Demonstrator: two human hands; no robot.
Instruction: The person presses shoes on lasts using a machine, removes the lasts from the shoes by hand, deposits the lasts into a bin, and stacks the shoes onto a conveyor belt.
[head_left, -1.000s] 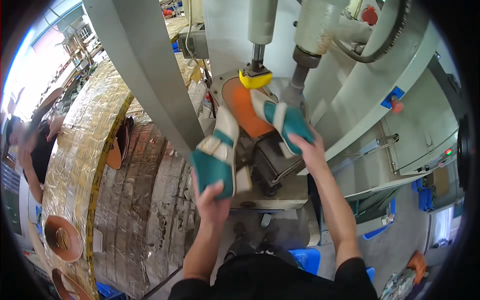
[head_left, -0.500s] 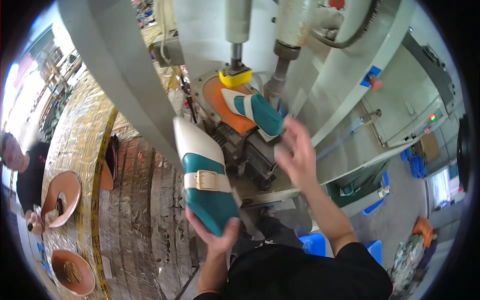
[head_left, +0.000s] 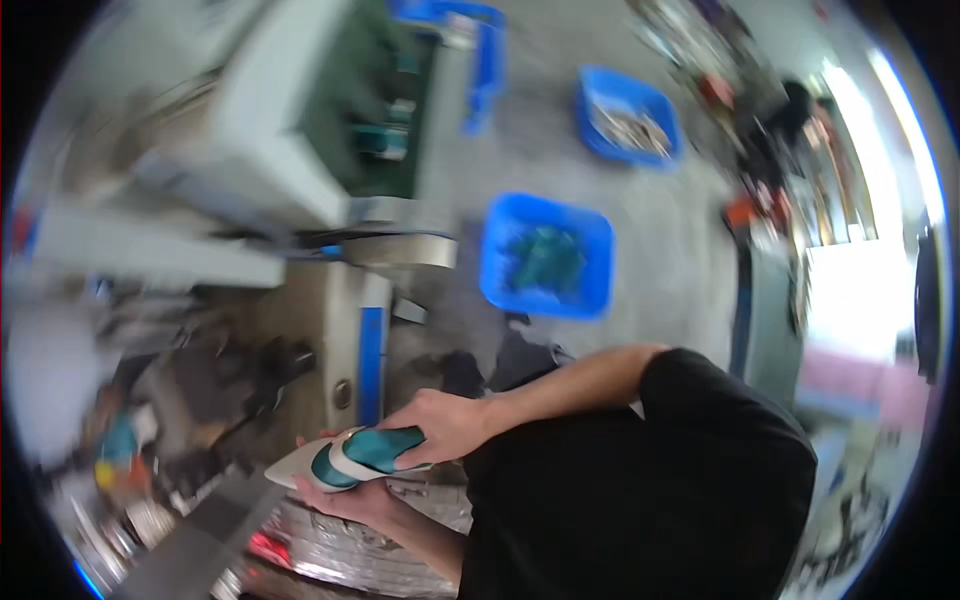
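Note:
Low and left of centre, a teal shoe (head_left: 375, 449) with a pale pointed toe and a pale strap lies between my hands, toe to the left. My right hand (head_left: 440, 425) is closed over its rear end from above. Beneath it, my left hand (head_left: 352, 498) supports the underside near the toe, fingers curled round. At the far left, blurred by motion, a second teal shoe (head_left: 118, 437) sits on the machine by a yellow part (head_left: 105, 472).
A blue bin (head_left: 600, 220) with green material stands on the floor, and a blue basket (head_left: 590, 138) with pale items is behind it. A green-lined tray (head_left: 340, 130) holding teal pieces juts from the machine's side. A grey post (head_left: 205, 535) stands just beyond the toe.
The view has swung right, moving the machine to the left side. My right hand has come from beside the machine's shoe onto the held shoe, which both hands now hold.

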